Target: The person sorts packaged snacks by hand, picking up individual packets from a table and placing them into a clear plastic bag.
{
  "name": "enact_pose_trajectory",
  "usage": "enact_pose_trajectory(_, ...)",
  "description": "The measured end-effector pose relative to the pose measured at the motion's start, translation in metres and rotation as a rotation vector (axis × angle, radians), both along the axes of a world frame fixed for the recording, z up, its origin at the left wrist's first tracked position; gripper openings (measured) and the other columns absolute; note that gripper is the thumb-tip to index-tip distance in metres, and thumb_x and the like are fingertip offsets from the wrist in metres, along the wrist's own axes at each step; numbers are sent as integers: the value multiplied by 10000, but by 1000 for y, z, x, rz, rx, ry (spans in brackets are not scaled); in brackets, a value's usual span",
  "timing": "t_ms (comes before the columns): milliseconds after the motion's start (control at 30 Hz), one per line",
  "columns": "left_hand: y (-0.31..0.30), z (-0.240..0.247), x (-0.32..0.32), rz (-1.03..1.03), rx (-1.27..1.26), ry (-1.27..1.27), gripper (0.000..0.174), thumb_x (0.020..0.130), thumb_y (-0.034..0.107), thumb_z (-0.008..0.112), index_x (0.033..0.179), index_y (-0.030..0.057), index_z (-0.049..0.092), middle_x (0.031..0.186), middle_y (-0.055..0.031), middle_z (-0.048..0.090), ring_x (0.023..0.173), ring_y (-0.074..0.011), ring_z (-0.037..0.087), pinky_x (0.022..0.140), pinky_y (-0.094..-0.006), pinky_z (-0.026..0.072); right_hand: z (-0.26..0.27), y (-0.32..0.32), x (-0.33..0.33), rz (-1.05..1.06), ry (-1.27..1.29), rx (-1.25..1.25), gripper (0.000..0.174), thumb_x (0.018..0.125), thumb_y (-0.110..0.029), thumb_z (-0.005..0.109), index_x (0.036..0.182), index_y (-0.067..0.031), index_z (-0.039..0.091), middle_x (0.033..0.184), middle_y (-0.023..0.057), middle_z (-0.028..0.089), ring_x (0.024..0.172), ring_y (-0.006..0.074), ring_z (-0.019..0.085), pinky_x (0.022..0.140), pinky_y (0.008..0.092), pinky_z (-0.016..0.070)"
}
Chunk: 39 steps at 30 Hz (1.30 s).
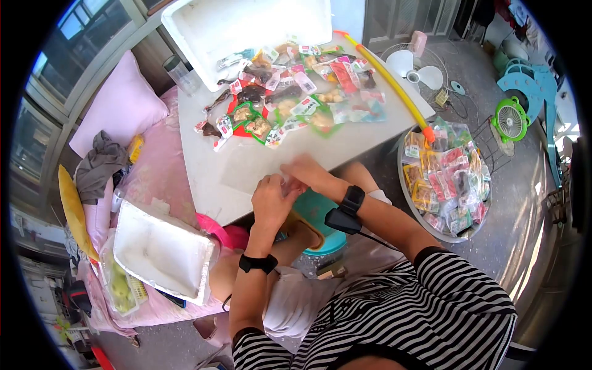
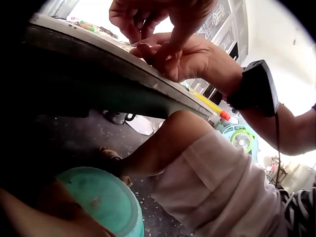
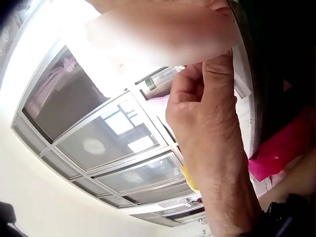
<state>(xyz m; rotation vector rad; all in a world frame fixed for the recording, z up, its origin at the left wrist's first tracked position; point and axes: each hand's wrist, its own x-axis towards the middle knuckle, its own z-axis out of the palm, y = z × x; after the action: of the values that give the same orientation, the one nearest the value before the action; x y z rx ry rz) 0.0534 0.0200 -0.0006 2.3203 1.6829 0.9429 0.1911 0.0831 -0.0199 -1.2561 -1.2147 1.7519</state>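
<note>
Both hands meet over the front edge of the white table (image 1: 203, 179). In the head view the left hand (image 1: 271, 200) has its fingers curled around a small, clear plastic item (image 1: 287, 184), too blurred to name. The right hand (image 1: 305, 174) is against it, its fingers blurred. The left wrist view shows the left hand (image 2: 163, 17) above the right hand (image 2: 180, 59), fingertips pinched close together at the item. In the right wrist view the left hand (image 3: 205, 103) has its thumb raised, and the right hand (image 3: 163, 34) blurs across the top.
Colourful sealed food packets (image 1: 283, 98) lie across the table before a white foam box (image 1: 246, 31). A yellow tube (image 1: 394, 86) runs along the right side. A tub of packets (image 1: 444, 179) stands at the right, a teal bucket (image 1: 327, 222) below, another foam box (image 1: 163, 250) at the left.
</note>
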Motion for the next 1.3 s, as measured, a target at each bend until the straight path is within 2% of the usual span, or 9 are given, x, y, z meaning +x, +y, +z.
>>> enact_pose_trajectory(33,2,-4,-2,9,-88,12,302,667,172,764,830,-13,590,765,-152,602,693,-309,601,628,-393,480,0,0,1,13,11,-5,319,850,-235,604,737,63,594,586,128,596,418,166,569,335,248,436)
enact_pose_trajectory(233,5,-6,-9,0,-165,-89,231,694,130,721,835,-17,613,752,-167,615,682,-331,600,613,-409,465,0,-8,12,70,258,-30,267,854,-234,613,833,32,604,685,94,619,547,153,630,419,228,477)
enact_pose_trajectory(533,3,-11,-11,-3,-92,-53,143,725,118,678,771,-12,639,678,-164,625,627,-321,608,595,-397,469,-6,-6,-3,-30,-10,84,196,805,-165,635,742,21,639,652,81,632,496,133,617,354,220,440)
enact_pose_trajectory(733,12,-17,-16,41,-162,-234,137,741,114,664,725,-20,646,623,-167,624,576,-291,622,571,-361,482,1,-12,-5,-39,-42,101,240,788,-205,683,715,19,639,608,68,622,474,112,605,357,202,431)
enact_pose_trajectory(933,13,-19,-18,58,-178,-333,116,748,84,649,775,-28,641,633,-131,627,559,-210,601,571,-319,475,4,-16,-3,-29,-49,110,262,785,-259,701,695,-22,636,610,51,619,466,92,563,365,198,380)
enact_pose_trajectory(1033,8,-7,-14,33,-258,-365,103,756,61,632,771,-41,625,643,-115,623,566,-167,584,571,-309,469,-4,-13,-3,-39,80,138,285,796,-230,718,657,-3,619,557,67,602,427,102,569,330,202,373)
enact_pose_trajectory(1133,10,-12,-12,6,-300,-476,142,757,102,644,753,-36,613,638,-128,619,593,-213,606,592,-333,478,-4,-15,-6,-35,3,166,289,791,-220,727,629,-16,602,540,68,592,409,97,543,330,207,364)
enact_pose_trajectory(1233,18,-25,-23,-14,-422,-649,127,763,84,635,758,-40,608,618,-107,599,568,-158,557,562,-304,451,0,-15,-7,-32,-18,194,293,787,-216,733,622,-19,593,528,68,583,398,93,523,333,211,362)
enact_pose_trajectory(1300,19,-26,-27,17,-417,-590,121,766,77,626,751,-39,595,599,-90,577,551,-141,520,540,-297,429,3,-16,-6,-41,-12,188,301,787,-214,735,609,-21,589,527,68,584,397,94,518,334,213,360)
